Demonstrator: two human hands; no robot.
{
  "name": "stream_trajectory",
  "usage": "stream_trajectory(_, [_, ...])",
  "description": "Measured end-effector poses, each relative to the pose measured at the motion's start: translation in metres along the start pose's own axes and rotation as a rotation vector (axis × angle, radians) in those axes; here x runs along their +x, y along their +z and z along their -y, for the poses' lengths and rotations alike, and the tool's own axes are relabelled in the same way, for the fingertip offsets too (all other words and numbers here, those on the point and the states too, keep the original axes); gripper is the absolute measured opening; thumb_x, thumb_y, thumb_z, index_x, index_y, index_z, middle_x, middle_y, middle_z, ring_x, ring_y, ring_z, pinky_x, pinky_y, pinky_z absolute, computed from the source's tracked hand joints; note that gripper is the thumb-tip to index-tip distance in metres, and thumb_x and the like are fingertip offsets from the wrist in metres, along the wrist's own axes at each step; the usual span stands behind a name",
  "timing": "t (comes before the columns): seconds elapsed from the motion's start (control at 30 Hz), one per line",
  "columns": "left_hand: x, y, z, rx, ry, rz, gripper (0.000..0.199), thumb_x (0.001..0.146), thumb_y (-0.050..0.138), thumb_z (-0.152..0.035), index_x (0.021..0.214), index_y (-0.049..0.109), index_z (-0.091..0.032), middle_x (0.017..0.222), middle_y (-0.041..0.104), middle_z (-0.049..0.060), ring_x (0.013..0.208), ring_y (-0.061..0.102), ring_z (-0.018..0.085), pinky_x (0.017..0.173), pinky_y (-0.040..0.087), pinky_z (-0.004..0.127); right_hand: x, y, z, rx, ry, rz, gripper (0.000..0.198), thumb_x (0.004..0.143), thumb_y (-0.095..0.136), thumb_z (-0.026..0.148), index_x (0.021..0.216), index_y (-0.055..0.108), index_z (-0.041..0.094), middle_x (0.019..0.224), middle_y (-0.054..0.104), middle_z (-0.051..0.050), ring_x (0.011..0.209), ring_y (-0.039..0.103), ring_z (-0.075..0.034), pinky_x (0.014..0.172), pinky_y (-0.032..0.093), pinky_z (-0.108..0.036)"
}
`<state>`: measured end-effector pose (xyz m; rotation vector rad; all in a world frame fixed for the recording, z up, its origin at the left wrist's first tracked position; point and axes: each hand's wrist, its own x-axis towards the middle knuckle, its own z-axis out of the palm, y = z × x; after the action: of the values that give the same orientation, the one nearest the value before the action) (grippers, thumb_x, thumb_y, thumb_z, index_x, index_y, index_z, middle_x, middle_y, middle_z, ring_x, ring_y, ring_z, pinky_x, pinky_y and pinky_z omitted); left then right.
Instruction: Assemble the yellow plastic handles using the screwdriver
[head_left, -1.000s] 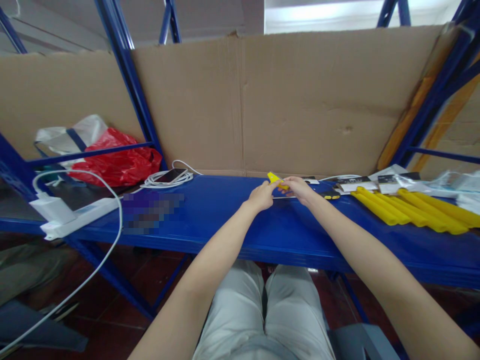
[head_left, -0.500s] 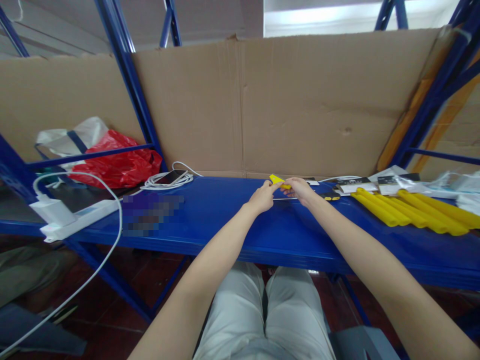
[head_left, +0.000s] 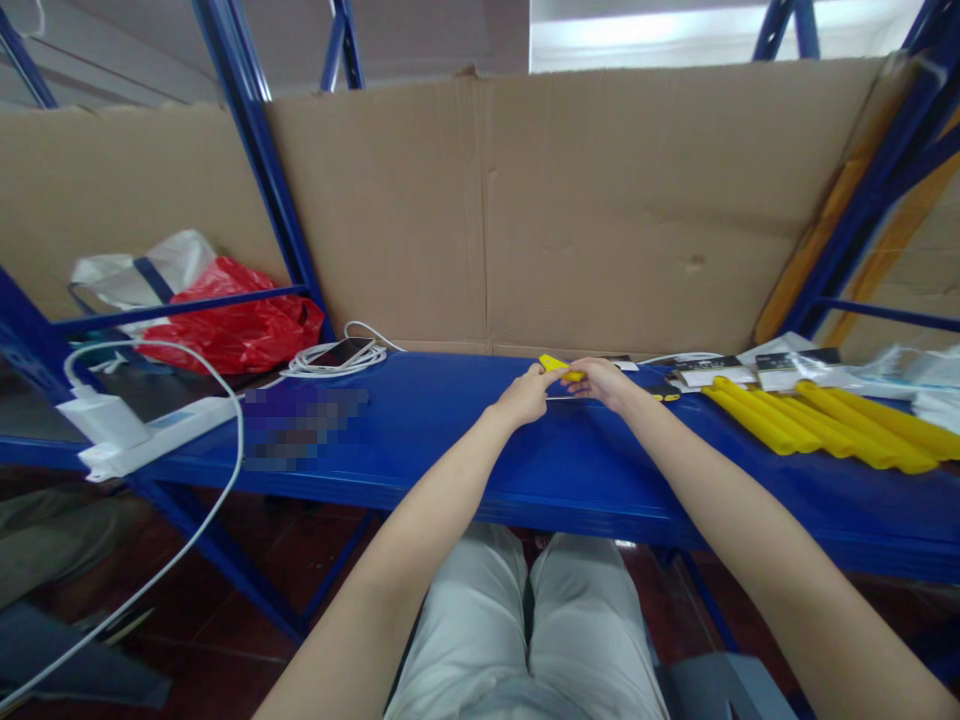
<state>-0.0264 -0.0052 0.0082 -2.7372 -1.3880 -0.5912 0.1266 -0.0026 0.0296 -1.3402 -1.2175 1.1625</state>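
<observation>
Over the table [head_left: 435, 440], the left hand [head_left: 523, 397] and right hand [head_left: 604, 382] are pinching a yellow piece [head_left: 552, 363], left of yellow tubes [head_left: 754, 417].

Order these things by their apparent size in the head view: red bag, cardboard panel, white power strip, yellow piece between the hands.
1. Cardboard panel
2. Red bag
3. White power strip
4. Yellow piece, partly covered

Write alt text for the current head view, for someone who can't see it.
A person's left hand and right hand hold a small yellow piece between them at a blue table. Long yellow tubes lie to the right; to the left are a white power strip, a phone and a red plastic bag, with a cardboard panel standing behind.
</observation>
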Motion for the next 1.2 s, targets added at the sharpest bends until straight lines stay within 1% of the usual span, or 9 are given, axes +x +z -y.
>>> stream_trajectory(0.1, [-0.001, -0.001, 0.0, -0.007, 0.016, 0.023, 0.062, 0.083, 0.042, -0.005, 0.14, 0.042, -0.029, 0.116, 0.052, 0.008, 0.104, 0.056, 0.019, 0.092, 0.044, 0.031, 0.004, -0.006, -0.002, -0.149, -0.032, 0.028, 0.016, 0.086, 0.043, 0.014, 0.081, 0.058, 0.016, 0.067, 0.068, -0.004, 0.047, 0.055, -0.01, 0.053, 0.043, -0.021])
stream_trajectory(0.17, [-0.001, -0.001, -0.001, -0.016, 0.027, 0.044, 0.062, 0.081, 0.043, -0.004, 0.139, 0.043, -0.028, 0.115, 0.054, 0.008, 0.104, 0.056, 0.019, 0.093, 0.044, 0.031, 0.011, -0.016, -0.006, -0.389, -0.115, -0.014, 0.019, 0.087, 0.043, 0.017, 0.084, 0.062, 0.015, 0.076, 0.07, -0.006, 0.055, 0.06, -0.011, 0.057, 0.045, -0.022])
stream_trajectory(0.3, [0.0, -0.002, -0.002, -0.034, 0.02, 0.076, 0.063, 0.08, 0.044, -0.004, 0.139, 0.044, -0.027, 0.118, 0.055, 0.008, 0.105, 0.056, 0.019, 0.094, 0.043, 0.033, 0.027, -0.048, -0.013, -1.009, -0.332, -0.27, 0.023, 0.085, 0.045, 0.016, 0.083, 0.068, 0.016, 0.096, 0.071, -0.012, 0.092, 0.064, -0.02, 0.079, 0.045, -0.025])
stream_trajectory(0.37, [0.0, -0.003, -0.003, -0.054, 0.015, 0.086, 0.063, 0.08, 0.043, -0.004, 0.138, 0.045, -0.026, 0.121, 0.054, 0.008, 0.108, 0.055, 0.02, 0.095, 0.043, 0.033, 0.032, -0.065, -0.016, -1.147, -0.262, -0.352, 0.027, 0.085, 0.045, 0.018, 0.095, 0.07, 0.018, 0.104, 0.07, -0.011, 0.1, 0.063, -0.023, 0.083, 0.046, -0.028])
stream_trajectory(0.47, [0.0, -0.004, -0.003, -0.081, 0.012, 0.089, 0.064, 0.079, 0.044, -0.002, 0.138, 0.046, -0.025, 0.124, 0.054, 0.008, 0.11, 0.054, 0.02, 0.096, 0.042, 0.033, 0.035, -0.083, -0.019, -1.215, -0.2, -0.384, 0.033, 0.081, 0.048, 0.015, 0.105, 0.07, 0.018, 0.111, 0.068, -0.012, 0.103, 0.062, -0.024, 0.085, 0.046, -0.029])
stream_trajectory(0.6, [0.002, 0.0, 0.001, -0.086, 0.005, 0.078, 0.064, 0.079, 0.043, -0.003, 0.139, 0.044, -0.026, 0.123, 0.055, 0.008, 0.108, 0.055, 0.02, 0.095, 0.043, 0.034, 0.038, -0.095, -0.023, -1.24, -0.135, -0.373, 0.038, 0.077, 0.05, 0.01, 0.109, 0.07, 0.016, 0.108, 0.069, -0.014, 0.103, 0.063, -0.024, 0.085, 0.046, -0.026])
stream_trajectory(0.97, [0.003, 0.001, 0.0, -0.099, 0.025, 0.082, 0.064, 0.078, 0.043, -0.003, 0.137, 0.045, -0.026, 0.124, 0.056, 0.007, 0.11, 0.054, 0.021, 0.094, 0.043, 0.035, 0.054, -0.1, -0.033, -1.31, -0.046, -0.219, 0.044, 0.081, 0.05, 0.02, 0.123, 0.062, 0.023, 0.126, 0.06, -0.011, 0.117, 0.055, -0.026, 0.096, 0.041, -0.038])
stream_trajectory(1.1, [0.001, -0.001, -0.002, -0.102, 0.038, 0.087, 0.068, 0.076, 0.042, 0.001, 0.138, 0.045, -0.027, 0.124, 0.055, 0.007, 0.11, 0.054, 0.021, 0.093, 0.043, 0.033, 0.06, -0.1, -0.033, -1.302, -0.058, -0.2, 0.043, 0.078, 0.053, 0.018, 0.119, 0.065, 0.024, 0.123, 0.063, -0.009, 0.115, 0.057, -0.024, 0.095, 0.042, -0.035])
stream_trajectory(1.2, [0.001, 0.0, -0.001, -0.094, 0.031, 0.086, 0.066, 0.078, 0.042, -0.001, 0.138, 0.045, -0.028, 0.123, 0.055, 0.006, 0.109, 0.054, 0.021, 0.094, 0.043, 0.034, 0.06, -0.102, -0.033, -1.301, -0.104, -0.246, 0.044, 0.077, 0.052, 0.015, 0.119, 0.065, 0.02, 0.119, 0.065, -0.011, 0.112, 0.059, -0.023, 0.092, 0.044, -0.029])
